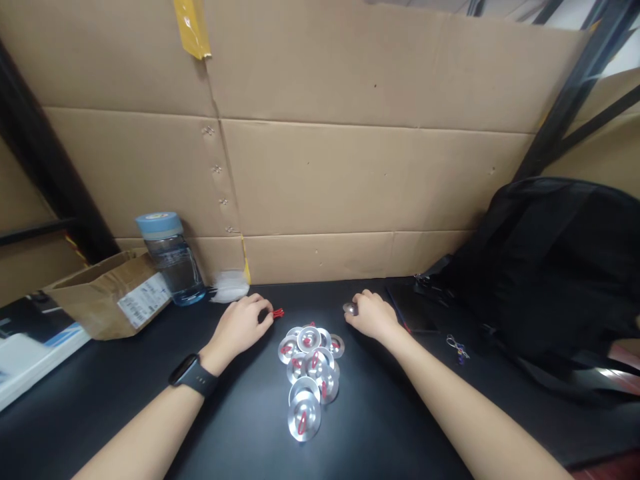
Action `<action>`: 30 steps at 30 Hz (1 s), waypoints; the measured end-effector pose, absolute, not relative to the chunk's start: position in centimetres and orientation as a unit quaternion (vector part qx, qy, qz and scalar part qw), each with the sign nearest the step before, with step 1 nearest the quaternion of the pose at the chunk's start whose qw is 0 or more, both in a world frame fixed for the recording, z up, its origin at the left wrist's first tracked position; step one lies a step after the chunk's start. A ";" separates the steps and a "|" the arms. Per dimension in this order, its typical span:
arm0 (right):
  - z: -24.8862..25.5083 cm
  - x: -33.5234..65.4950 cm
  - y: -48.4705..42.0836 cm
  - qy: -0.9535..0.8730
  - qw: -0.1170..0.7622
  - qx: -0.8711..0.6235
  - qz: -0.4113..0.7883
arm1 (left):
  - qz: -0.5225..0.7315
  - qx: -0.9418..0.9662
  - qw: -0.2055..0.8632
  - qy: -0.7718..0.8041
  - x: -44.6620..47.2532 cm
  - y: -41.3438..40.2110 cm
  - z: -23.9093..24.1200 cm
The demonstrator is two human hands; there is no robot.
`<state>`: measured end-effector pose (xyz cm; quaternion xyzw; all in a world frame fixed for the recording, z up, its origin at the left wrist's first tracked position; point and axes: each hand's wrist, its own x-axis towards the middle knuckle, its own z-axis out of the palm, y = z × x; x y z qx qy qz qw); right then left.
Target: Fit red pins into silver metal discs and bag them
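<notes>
My left hand (243, 325) rests on the black table (240, 427), fingers curled around a small red piece (277, 313) that pokes out past the fingertips. A black smartwatch sits on that wrist. My right hand (371, 315) lies to the right, fingers closed on a small silver disc (349, 308) at its left edge. Between and just below both hands lies a pile of several silver metal discs with red clips (310, 367), one disc lying nearest to me.
A cardboard wall (350, 167) stands behind the table. At the left are a blue-lidded water bottle (173, 260), a torn cardboard box (115, 293) and white fluff (229, 287). A black bag (550, 267), a dark notebook (413, 310) and a small key ring (457, 347) lie at the right.
</notes>
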<state>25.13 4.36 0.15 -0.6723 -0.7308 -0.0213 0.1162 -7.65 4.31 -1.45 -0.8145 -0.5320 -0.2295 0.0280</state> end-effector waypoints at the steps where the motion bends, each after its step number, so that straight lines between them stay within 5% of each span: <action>1: 0.0 25.1 4.4 -0.734 0.107 -0.671 -0.017 | -0.231 -0.815 0.024 -0.531 -7.7 4.4 -1.5; 11: 0.4 24.8 3.7 -0.739 0.091 -0.667 -0.024 | -0.279 -0.875 -0.122 -0.376 -5.1 2.3 -0.4; 20: 1.1 23.0 1.5 -0.765 0.060 -0.638 -0.054 | -0.227 -0.889 -0.070 -0.391 -1.2 -0.3 -1.5; 25: 1.2 22.3 0.9 -0.828 0.110 -0.549 -0.040 | -0.238 -0.880 -0.069 -0.406 -0.9 -0.3 -2.0; 30: 2.0 21.8 0.1 -0.909 0.212 -0.345 0.099 | -0.302 -0.846 -0.129 -0.421 -1.3 0.1 -1.8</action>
